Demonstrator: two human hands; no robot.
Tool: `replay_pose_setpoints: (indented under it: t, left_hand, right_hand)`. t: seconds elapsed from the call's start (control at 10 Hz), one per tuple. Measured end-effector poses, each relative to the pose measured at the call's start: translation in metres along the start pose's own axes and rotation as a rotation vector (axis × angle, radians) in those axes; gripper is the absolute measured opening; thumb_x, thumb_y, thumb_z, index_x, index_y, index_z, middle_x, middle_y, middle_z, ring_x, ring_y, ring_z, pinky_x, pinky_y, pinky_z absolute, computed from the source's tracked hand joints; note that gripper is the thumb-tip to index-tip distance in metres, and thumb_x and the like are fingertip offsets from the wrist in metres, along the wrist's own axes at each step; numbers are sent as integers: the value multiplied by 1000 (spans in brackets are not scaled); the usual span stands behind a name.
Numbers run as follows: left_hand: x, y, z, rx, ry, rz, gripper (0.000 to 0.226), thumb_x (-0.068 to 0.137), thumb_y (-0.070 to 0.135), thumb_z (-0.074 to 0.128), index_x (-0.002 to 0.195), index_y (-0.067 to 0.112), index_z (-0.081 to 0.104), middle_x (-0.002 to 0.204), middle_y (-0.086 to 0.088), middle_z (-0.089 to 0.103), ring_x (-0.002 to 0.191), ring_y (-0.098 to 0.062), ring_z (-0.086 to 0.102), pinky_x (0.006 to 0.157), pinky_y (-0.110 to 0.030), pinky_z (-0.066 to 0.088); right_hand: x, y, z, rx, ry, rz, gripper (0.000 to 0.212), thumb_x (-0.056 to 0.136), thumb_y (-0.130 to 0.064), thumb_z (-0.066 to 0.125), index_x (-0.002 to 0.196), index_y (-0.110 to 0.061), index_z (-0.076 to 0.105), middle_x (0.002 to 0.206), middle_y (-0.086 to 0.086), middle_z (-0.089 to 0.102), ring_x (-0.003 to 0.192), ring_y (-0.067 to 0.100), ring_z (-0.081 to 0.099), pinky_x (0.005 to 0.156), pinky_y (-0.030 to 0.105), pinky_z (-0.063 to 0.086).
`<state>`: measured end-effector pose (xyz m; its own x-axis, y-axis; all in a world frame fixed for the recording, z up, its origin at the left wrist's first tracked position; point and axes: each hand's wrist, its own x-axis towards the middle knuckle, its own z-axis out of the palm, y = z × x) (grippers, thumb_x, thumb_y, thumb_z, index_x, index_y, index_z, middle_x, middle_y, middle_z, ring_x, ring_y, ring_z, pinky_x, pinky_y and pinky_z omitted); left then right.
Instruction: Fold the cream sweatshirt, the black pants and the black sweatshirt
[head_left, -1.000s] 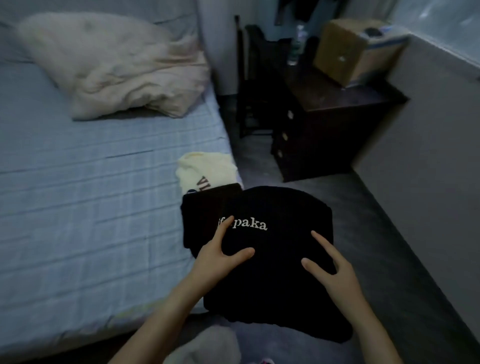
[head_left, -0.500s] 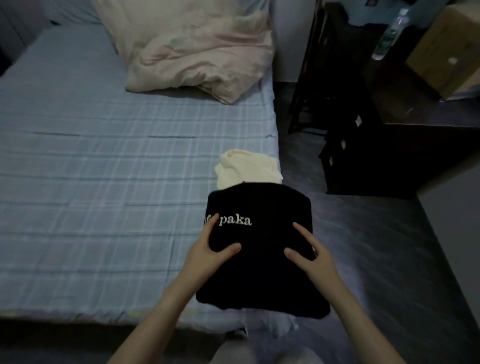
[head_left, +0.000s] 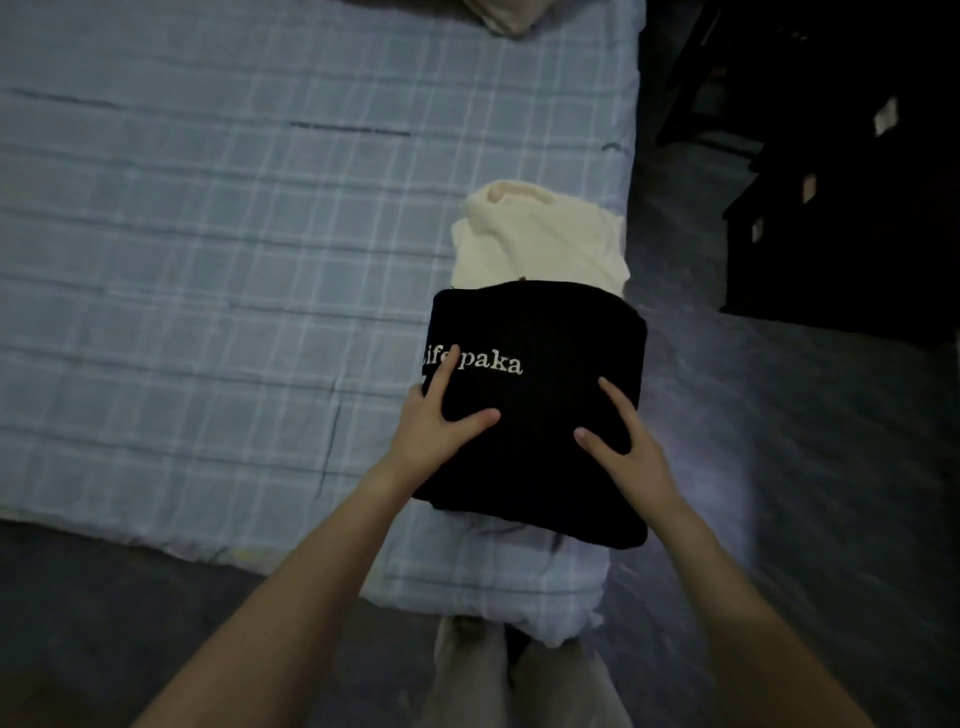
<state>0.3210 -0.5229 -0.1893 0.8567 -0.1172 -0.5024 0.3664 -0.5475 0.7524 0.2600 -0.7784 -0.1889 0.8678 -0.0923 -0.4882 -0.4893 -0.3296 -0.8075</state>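
Observation:
The folded black sweatshirt (head_left: 545, 462), with white lettering on its top face, lies over the near right corner of the bed. My left hand (head_left: 431, 431) grips its left edge, thumb and forefinger on top. My right hand (head_left: 628, 452) holds the right side the same way, and the other fingers of both hands are hidden. Just behind it the folded cream sweatshirt (head_left: 540, 244) rests on the bed, partly covered by the black one. I cannot make out the black pants apart from the black sweatshirt.
The bed (head_left: 208, 260) has a blue checked sheet and fills the left and middle. A crumpled beige blanket (head_left: 509, 15) shows at the top edge. Dark wooden furniture (head_left: 841, 234) stands to the right across a strip of grey floor (head_left: 779, 467). My legs (head_left: 467, 675) are at the bed's foot.
Both hands carried the black sweatshirt left, from over the floor onto the bed corner in front of the cream sweatshirt. The view has tilted down and come closer.

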Motion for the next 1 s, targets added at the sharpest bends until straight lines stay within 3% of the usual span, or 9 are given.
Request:
replay_pose_setpoints:
  t: [0.1,0.2,0.4,0.7,0.8,0.9,1.0]
  left_hand:
    - [-17,6,5,433,190,215,79,85,67,52,152,48,15,162,-9,9,149,-27,5,119,-46,12]
    - [-17,6,23,701,230,502,60,100,48,29,155,25,23,163,1,18,151,-20,7,120,-52,16]
    - [5,-17,51,803,207,466,59,100,39,31,153,15,29,161,-1,25,150,-22,17,122,-46,14]
    - [3,-17,51,821,182,424,59,98,38,33,153,15,31,160,-1,28,149,-23,21,120,-48,18]
    - [-14,4,40,801,98,378,59,98,40,31,153,16,32,159,0,29,148,-24,23,119,-49,22]
    - [-31,25,27,760,37,383,60,95,39,28,149,15,38,155,-7,37,144,-32,33,116,-49,30]
    - [-51,57,10,756,10,437,68,91,46,17,151,19,35,156,-6,35,146,-29,30,118,-40,21]
  right_hand:
    - [-13,-10,2,-523,249,-13,65,94,-54,51,151,-51,19,155,16,28,142,34,28,116,44,28]
    - [-13,-32,22,-660,360,-308,57,100,-43,35,155,-31,26,162,11,20,150,30,15,121,47,16]
    - [33,22,54,-746,190,-303,55,102,-46,24,156,-39,14,164,-6,12,153,17,3,123,46,10]
    - [32,21,51,-758,112,-296,57,100,-50,19,155,-40,11,165,-7,8,152,15,-1,123,39,0]
    - [13,-3,33,-716,62,-291,59,97,-50,16,155,-37,19,163,-8,15,152,16,6,122,37,4]
    - [-9,-29,11,-663,73,-337,57,97,-43,21,153,-31,27,160,-6,26,149,16,20,122,38,17]
    - [-30,-59,-11,-637,117,-437,52,101,-38,32,153,-30,29,159,-3,31,148,16,23,120,40,23]
